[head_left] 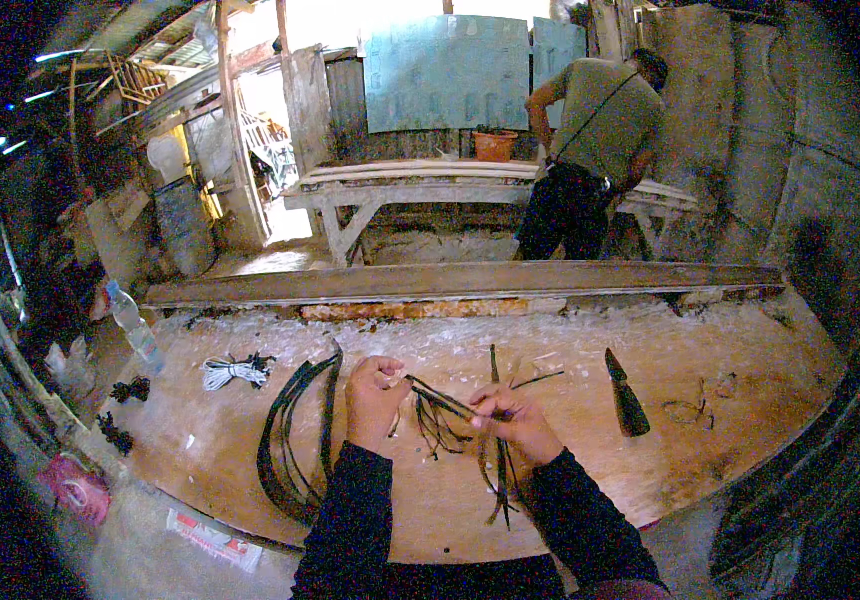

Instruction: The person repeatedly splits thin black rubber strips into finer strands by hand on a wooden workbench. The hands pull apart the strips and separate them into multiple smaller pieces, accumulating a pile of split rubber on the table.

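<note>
Stretched between my two hands is a dark thin strip [440, 393], which looks flexible. My left hand [370, 402] is closed, its fingertips pinching the strip's left end. My right hand [518, 425] is closed on the other end, thumb and fingers together. Beneath them, a small bunch of loose dark strips [438, 428] rests on the wooden tabletop [430, 505]. More dark strips [501, 480] run under and past my right hand. Left of my left hand lies a bundle of longer, curved black strips [295, 440].
White cord [233, 373], dark clumps [130, 390] and a plastic bottle [133, 322] are at the left. A dark tapered tool [627, 398] and thin loose strands [688, 408] lie right. Beyond a raised board [470, 280], a person [595, 130] bends over a bench [420, 184].
</note>
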Demonstrator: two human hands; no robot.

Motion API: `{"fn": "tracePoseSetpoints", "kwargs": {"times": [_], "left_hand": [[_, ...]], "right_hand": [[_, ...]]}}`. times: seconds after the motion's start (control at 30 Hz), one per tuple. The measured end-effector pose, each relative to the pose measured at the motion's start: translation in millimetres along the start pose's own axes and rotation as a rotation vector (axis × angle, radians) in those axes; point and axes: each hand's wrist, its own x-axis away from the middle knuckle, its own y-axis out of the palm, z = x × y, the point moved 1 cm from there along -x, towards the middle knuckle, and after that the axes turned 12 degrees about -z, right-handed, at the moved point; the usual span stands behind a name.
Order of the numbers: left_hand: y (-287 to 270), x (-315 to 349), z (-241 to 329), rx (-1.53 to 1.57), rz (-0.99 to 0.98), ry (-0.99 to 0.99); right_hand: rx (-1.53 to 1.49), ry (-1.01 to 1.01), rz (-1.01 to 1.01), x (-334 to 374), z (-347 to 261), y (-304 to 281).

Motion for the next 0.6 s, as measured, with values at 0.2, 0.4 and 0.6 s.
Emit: {"fn": "tracePoseSetpoints", "kwargs": {"times": [0.2, 0.4, 0.6], "left_hand": [[6, -2, -18, 0.042, -0.057, -0.104], [14, 1, -14, 0.076, -0.183, -0.061], [27, 12, -2, 0.248, -0.465, -0.093]], "right_hand": [[0.085, -0.042, -0.338, 0, -7, 13], [0.060, 0.054, -0.240, 4, -7, 5], [-0.099, -0.033, 0.154, 1, 9, -15]]}}
